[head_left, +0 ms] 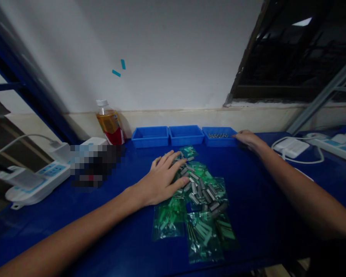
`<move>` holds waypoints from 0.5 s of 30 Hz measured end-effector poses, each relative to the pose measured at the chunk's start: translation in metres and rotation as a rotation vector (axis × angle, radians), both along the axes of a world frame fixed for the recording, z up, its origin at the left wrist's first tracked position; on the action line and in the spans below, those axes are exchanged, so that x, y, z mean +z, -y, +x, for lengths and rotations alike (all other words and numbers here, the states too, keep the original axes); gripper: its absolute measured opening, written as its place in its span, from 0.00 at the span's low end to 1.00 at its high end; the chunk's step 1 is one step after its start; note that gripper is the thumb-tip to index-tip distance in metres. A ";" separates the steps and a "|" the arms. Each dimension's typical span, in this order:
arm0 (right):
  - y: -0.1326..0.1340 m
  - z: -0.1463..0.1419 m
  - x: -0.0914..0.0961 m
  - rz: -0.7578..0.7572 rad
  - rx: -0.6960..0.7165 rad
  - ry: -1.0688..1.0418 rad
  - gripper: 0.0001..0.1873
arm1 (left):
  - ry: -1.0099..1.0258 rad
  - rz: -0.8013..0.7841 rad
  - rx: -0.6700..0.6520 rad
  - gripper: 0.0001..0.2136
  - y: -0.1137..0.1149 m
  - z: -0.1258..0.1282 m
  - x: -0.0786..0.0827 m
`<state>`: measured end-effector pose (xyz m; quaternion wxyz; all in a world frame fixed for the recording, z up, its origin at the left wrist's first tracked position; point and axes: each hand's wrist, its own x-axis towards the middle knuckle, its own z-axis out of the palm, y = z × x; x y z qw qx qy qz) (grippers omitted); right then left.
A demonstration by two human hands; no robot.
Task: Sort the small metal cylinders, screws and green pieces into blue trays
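Left hand (pixel 161 179): palm down, fingers spread and lying flat on the near-left edge of a heap of small grey metal pieces (pixel 203 191). The pieces are short, rectangular and dull-shining, and lie loosely piled at centre table.

Under and around the heap lie clear green plastic bags (pixel 203 234). They are thin, glossy and crinkled, overlap one another, and several hold pale strip-shaped parts.

Right hand (pixel 247 138): reached out to the far right, fingertips touching the right wall of the right-hand blue tray (pixel 219 143). Whether it pinches anything cannot be told. That tray holds a thin layer of small silvery parts (pixel 217 135).

Two more shallow, rectangular blue plastic trays, the middle (pixel 186 140) and the left (pixel 150 142), stand touching in a row against the wall.

The table (pixel 256 207) has a smooth, dark blue top. A capped plastic bottle (pixel 111 125) of amber liquid stands left of the trays. A white power strip (pixel 34 181) lies at far left, and another (pixel 336 144) lies at far right beside a white adapter (pixel 290 146) with a looped cord.
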<state>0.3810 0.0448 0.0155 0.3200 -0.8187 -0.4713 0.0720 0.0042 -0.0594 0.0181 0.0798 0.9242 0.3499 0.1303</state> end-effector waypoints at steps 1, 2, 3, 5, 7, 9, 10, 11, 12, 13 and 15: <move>0.004 -0.002 0.001 -0.016 0.016 -0.068 0.05 | -0.018 -0.006 -0.032 0.26 0.001 0.002 -0.002; 0.010 -0.005 0.002 -0.024 0.023 -0.139 0.08 | -0.039 -0.016 -0.059 0.27 0.002 0.003 -0.003; 0.017 -0.007 0.004 -0.020 0.023 -0.203 0.10 | -0.061 -0.033 -0.079 0.27 0.002 0.003 -0.004; 0.035 -0.012 0.008 0.025 0.025 -0.296 0.12 | -0.100 -0.077 -0.097 0.28 0.003 0.003 -0.007; 0.056 -0.016 0.014 0.074 0.026 -0.356 0.12 | -0.116 -0.112 -0.090 0.29 0.005 0.001 -0.008; 0.077 -0.022 0.020 0.110 0.024 -0.383 0.11 | -0.115 -0.123 -0.076 0.30 0.008 0.000 -0.009; 0.086 -0.026 0.024 0.129 0.024 -0.391 0.10 | -0.111 -0.120 -0.070 0.30 0.009 -0.001 -0.009; 0.095 -0.032 0.027 0.154 0.034 -0.400 0.10 | -0.108 -0.114 -0.065 0.30 0.011 0.000 -0.009; 0.101 -0.039 0.029 0.186 0.054 -0.411 0.09 | -0.105 -0.108 -0.063 0.30 0.012 0.000 -0.010; 0.107 -0.048 0.031 0.223 0.084 -0.425 0.09 | -0.104 -0.103 -0.062 0.30 0.012 0.000 -0.010; 0.114 -0.066 0.034 0.296 0.158 -0.441 0.10 | -0.104 -0.100 -0.059 0.30 0.013 0.001 -0.010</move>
